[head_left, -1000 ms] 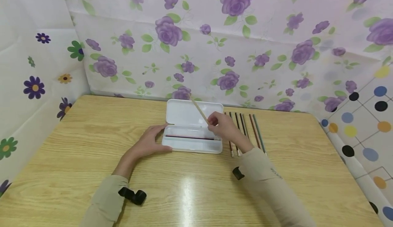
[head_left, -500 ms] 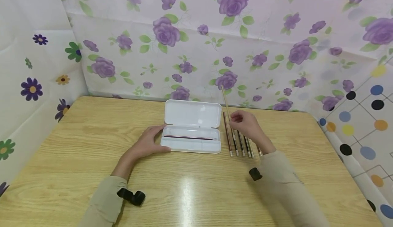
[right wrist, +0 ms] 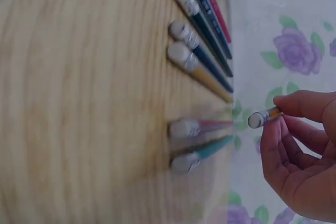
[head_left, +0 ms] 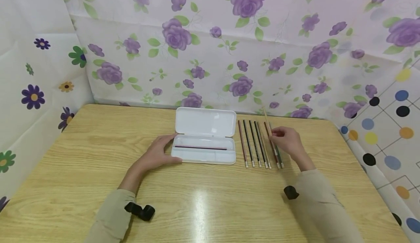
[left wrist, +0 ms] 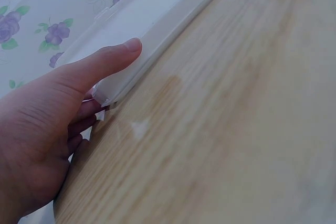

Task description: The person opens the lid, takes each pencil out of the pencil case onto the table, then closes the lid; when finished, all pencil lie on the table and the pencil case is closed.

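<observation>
My left hand holds the left end of a white pencil case, its thumb along the front edge, as the left wrist view shows. The case lies with its lid raised back. Inside it a dark red pencil lies lengthwise. My right hand pinches a yellow pencil between thumb and fingers, its white eraser end showing in the right wrist view. The held pencil slants above the right part of a row of pencils, over a red one and a green one.
Several pencils lie side by side right of the case, among them a dark red one and a black one, erasers toward the front. The wooden table meets a flowered cloth wall at its back edge.
My right hand has moved right with the yellow pencil, from over the case, across the row, to the row's right end. My left hand has stayed on the case.
</observation>
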### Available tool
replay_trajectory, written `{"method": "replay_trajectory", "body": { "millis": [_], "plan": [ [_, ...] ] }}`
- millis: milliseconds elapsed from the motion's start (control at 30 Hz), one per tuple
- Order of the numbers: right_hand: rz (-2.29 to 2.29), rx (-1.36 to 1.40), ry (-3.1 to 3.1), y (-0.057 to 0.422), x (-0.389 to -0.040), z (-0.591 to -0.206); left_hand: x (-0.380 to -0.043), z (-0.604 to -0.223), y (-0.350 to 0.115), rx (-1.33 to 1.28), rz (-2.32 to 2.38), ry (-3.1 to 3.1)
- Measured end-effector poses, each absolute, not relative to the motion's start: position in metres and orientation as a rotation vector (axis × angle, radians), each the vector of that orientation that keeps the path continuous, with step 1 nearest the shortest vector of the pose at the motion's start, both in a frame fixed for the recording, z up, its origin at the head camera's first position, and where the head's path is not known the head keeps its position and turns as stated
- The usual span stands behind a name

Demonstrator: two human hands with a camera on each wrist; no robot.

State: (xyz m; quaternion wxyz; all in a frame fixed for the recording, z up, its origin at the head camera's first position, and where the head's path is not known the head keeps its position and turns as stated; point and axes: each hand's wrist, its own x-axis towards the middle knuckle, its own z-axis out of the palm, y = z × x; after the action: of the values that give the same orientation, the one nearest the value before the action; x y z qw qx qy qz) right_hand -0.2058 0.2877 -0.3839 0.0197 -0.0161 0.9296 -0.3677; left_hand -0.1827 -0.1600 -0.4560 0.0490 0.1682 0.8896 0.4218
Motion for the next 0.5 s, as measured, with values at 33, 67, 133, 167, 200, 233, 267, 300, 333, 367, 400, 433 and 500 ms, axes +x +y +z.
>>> {"method": "replay_trajectory", "body": {
  "millis": [33,67,133,167,200,233,267,300,333,367,400,433,500],
  "plan": [
    [-1.136,-0.032,2.883,0.292,-0.205,-0.385,-0.183,-0.456,-0.160,0.513,1.285,2.711],
    [-1.133,-0.013,2.880,0.296,-0.204,-0.386,-0.183,-0.456,-0.160,0.514,1.284,2.711],
    [-1.129,0.015,2.875,0.303,-0.202,-0.389,-0.183,-0.457,-0.160,0.514,1.286,2.711],
    [-1.128,0.033,2.870,0.306,-0.201,-0.391,-0.183,-0.457,-0.160,0.514,1.287,2.710],
    [-1.130,0.045,2.864,0.309,-0.200,-0.392,-0.183,-0.457,-0.160,0.512,1.289,2.708],
    [-1.130,0.060,2.857,0.312,-0.199,-0.394,-0.183,-0.457,-0.160,0.512,1.291,2.707],
    [-1.124,0.072,2.856,0.315,-0.198,-0.396,-0.183,-0.457,-0.159,0.510,1.292,2.706],
    [-1.109,0.085,2.858,0.317,-0.198,-0.398,-0.183,-0.457,-0.159,0.509,1.293,2.706],
    [-1.097,0.098,2.856,0.320,-0.197,-0.400,-0.183,-0.457,-0.159,0.507,1.292,2.707],
    [-1.085,0.113,2.854,0.322,-0.197,-0.401,-0.183,-0.456,-0.159,0.505,1.293,2.706],
    [-1.072,0.121,2.853,0.323,-0.196,-0.403,-0.183,-0.456,-0.159,0.503,1.292,2.705],
    [-1.058,0.135,2.853,0.325,-0.196,-0.404,-0.183,-0.456,-0.159,0.502,1.294,2.705],
    [-1.038,0.158,2.844,0.328,-0.195,-0.406,-0.182,-0.456,-0.159,0.500,1.294,2.704]
  ]
}}
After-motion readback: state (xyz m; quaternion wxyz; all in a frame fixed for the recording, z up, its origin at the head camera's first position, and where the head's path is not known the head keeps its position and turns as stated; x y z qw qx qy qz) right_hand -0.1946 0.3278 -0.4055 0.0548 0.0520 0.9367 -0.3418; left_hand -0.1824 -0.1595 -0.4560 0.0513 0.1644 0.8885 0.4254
